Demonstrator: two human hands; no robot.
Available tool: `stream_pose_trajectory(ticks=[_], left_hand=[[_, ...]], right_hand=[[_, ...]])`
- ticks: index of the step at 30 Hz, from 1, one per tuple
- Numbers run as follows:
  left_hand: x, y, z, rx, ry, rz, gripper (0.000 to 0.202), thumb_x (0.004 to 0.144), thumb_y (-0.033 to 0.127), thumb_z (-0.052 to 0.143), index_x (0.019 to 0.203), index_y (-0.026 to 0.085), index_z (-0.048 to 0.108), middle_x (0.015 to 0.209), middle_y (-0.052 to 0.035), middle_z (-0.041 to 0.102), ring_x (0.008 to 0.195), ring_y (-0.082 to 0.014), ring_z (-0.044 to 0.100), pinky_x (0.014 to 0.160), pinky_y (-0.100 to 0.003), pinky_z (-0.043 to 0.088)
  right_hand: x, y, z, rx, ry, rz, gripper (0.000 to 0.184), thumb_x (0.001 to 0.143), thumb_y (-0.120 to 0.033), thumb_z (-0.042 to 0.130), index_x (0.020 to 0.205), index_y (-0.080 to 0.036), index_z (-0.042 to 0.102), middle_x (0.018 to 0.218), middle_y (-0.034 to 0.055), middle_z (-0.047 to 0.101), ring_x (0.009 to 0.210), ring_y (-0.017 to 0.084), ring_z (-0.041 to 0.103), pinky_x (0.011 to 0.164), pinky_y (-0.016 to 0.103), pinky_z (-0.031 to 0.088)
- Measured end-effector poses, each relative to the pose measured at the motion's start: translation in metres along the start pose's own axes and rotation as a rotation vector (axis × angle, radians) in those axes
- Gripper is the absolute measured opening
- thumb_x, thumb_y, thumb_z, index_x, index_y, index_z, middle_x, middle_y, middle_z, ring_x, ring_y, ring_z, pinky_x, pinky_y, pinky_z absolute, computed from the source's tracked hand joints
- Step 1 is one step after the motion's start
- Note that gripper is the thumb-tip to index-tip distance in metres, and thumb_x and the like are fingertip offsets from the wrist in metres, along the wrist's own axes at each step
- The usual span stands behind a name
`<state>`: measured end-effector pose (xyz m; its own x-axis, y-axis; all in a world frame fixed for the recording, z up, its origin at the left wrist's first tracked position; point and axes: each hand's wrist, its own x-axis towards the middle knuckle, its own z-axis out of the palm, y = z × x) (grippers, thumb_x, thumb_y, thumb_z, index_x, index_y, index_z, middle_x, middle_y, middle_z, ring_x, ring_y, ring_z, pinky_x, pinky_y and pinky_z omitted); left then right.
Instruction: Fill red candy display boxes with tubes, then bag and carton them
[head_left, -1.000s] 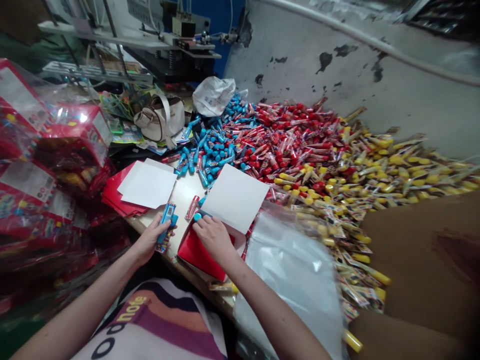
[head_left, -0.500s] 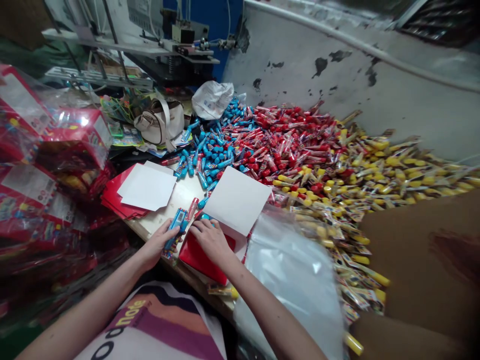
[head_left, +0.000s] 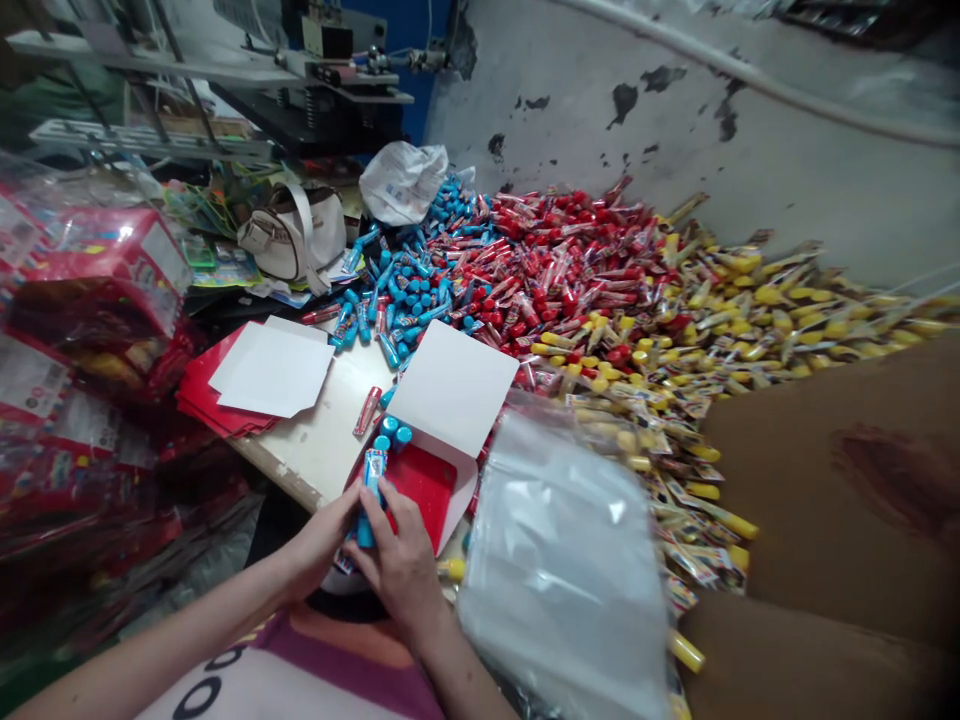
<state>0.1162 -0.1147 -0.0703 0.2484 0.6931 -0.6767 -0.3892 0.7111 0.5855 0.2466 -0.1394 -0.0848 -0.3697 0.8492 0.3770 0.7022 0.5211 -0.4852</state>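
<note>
As both hands close around a blue-capped tube point(head_left: 373, 482), the right hand point(head_left: 401, 570) pinches it against the fingers of the left hand point(head_left: 319, 550), right over one open red-and-white card point(head_left: 450, 390) on the desk point(head_left: 315, 450). Two more blue caps point(head_left: 393, 438) sit on that card, one red tube point(head_left: 367, 411) lies alone, a stack of folded cards point(head_left: 225, 395) waits, and a blue heap point(head_left: 397, 290), red heap point(head_left: 562, 270) and yellow heap point(head_left: 787, 320) look hardly dented.

A white T-shirt point(head_left: 300, 680) has broad purple and orange bands across the chest and large black rounded lettering point(head_left: 199, 697). The forearms point(head_left: 150, 630), left hand point(head_left: 322, 550) and right hand point(head_left: 401, 570) are bare.
</note>
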Motion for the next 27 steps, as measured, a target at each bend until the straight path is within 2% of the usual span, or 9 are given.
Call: stream_pose_trajectory(ticks=[4, 6, 8, 12, 15, 17, 20, 23, 27], left_hand=[[-0.004, 0.001, -0.003, 0.031, -0.091, -0.003, 0.044, 0.075, 0.055, 0.064, 0.101, 0.020, 0.066, 0.087, -0.0053, 0.066, 0.072, -0.0185, 0.061, 0.056, -0.026, 0.048], [-0.006, 0.003, -0.006, 0.157, -0.081, 0.076, 0.038, 0.073, 0.043, 0.070, 0.104, 0.022, 0.063, 0.090, -0.0028, 0.064, 0.068, -0.0147, 0.057, 0.054, -0.023, 0.045], [-0.007, 0.007, -0.010, 0.283, -0.033, 0.179, 0.036, 0.072, 0.035, 0.070, 0.104, 0.024, 0.061, 0.094, -0.0013, 0.061, 0.070, -0.0135, 0.056, 0.056, -0.022, 0.044], [-0.004, 0.019, -0.019, 0.363, 0.065, 0.373, 0.040, 0.074, 0.033, 0.067, 0.111, 0.026, 0.055, 0.099, -0.0022, 0.060, 0.081, -0.0160, 0.059, 0.070, -0.026, 0.047], [-0.002, 0.031, -0.025, 0.330, 0.077, 0.432, 0.062, 0.071, 0.032, 0.071, 0.127, 0.027, 0.045, 0.104, -0.0044, 0.060, 0.087, -0.0192, 0.060, 0.077, -0.030, 0.048], [0.000, 0.036, -0.028, 0.301, 0.072, 0.445, 0.069, 0.069, 0.032, 0.073, 0.130, 0.026, 0.043, 0.106, -0.0051, 0.060, 0.090, -0.0201, 0.061, 0.079, -0.031, 0.048], [0.004, 0.038, -0.028, 0.257, 0.032, 0.448, 0.061, 0.069, 0.031, 0.075, 0.125, 0.025, 0.050, 0.111, -0.0046, 0.060, 0.093, -0.0193, 0.060, 0.082, -0.030, 0.048], [0.012, 0.036, -0.025, 0.200, -0.012, 0.484, 0.048, 0.075, 0.033, 0.072, 0.118, 0.024, 0.053, 0.107, -0.0035, 0.061, 0.096, -0.0191, 0.060, 0.085, -0.030, 0.048], [0.029, 0.034, -0.018, 0.156, -0.006, 0.582, 0.039, 0.079, 0.034, 0.070, 0.112, 0.022, 0.053, 0.102, -0.0028, 0.061, 0.095, -0.0179, 0.060, 0.086, -0.028, 0.047]], right_hand=[[-0.004, 0.010, -0.007, 0.130, 0.143, 0.044, 0.045, 0.091, -0.014, 0.048, 0.134, -0.025, 0.051, 0.127, 0.0102, 0.058, 0.114, 0.020, 0.058, 0.094, 0.035, 0.053], [0.000, 0.020, -0.015, 0.146, 0.288, 0.182, 0.035, 0.091, -0.014, 0.046, 0.122, -0.024, 0.060, 0.115, 0.0083, 0.063, 0.108, 0.019, 0.061, 0.092, 0.036, 0.053], [0.005, 0.032, -0.023, 0.144, 0.372, 0.347, 0.024, 0.090, -0.019, 0.048, 0.108, -0.022, 0.064, 0.105, 0.0074, 0.065, 0.100, 0.019, 0.063, 0.089, 0.037, 0.053], [0.020, 0.055, -0.024, 0.204, 0.231, 0.536, 0.017, 0.087, -0.028, 0.055, 0.099, -0.019, 0.063, 0.095, 0.0058, 0.067, 0.088, 0.019, 0.064, 0.082, 0.033, 0.052], [0.031, 0.062, -0.014, 0.185, 0.155, 0.519, 0.016, 0.088, -0.029, 0.055, 0.098, -0.018, 0.060, 0.094, 0.0060, 0.066, 0.086, 0.019, 0.063, 0.080, 0.031, 0.050], [0.039, 0.063, -0.007, 0.120, 0.106, 0.471, 0.012, 0.089, -0.026, 0.053, 0.096, -0.018, 0.059, 0.090, 0.0059, 0.066, 0.084, 0.019, 0.063, 0.078, 0.031, 0.049], [0.052, 0.058, -0.002, -0.057, -0.002, 0.467, 0.006, 0.088, -0.022, 0.057, 0.091, -0.017, 0.057, 0.083, 0.0056, 0.064, 0.077, 0.020, 0.062, 0.070, 0.029, 0.047], [0.064, 0.052, 0.001, -0.230, -0.116, 0.518, 0.009, 0.086, -0.022, 0.063, 0.088, -0.017, 0.056, 0.079, 0.0062, 0.063, 0.071, 0.020, 0.062, 0.061, 0.027, 0.044], [0.070, 0.048, 0.006, -0.252, -0.120, 0.518, 0.016, 0.086, -0.028, 0.065, 0.089, -0.017, 0.054, 0.080, 0.0063, 0.064, 0.072, 0.021, 0.063, 0.059, 0.026, 0.042]])
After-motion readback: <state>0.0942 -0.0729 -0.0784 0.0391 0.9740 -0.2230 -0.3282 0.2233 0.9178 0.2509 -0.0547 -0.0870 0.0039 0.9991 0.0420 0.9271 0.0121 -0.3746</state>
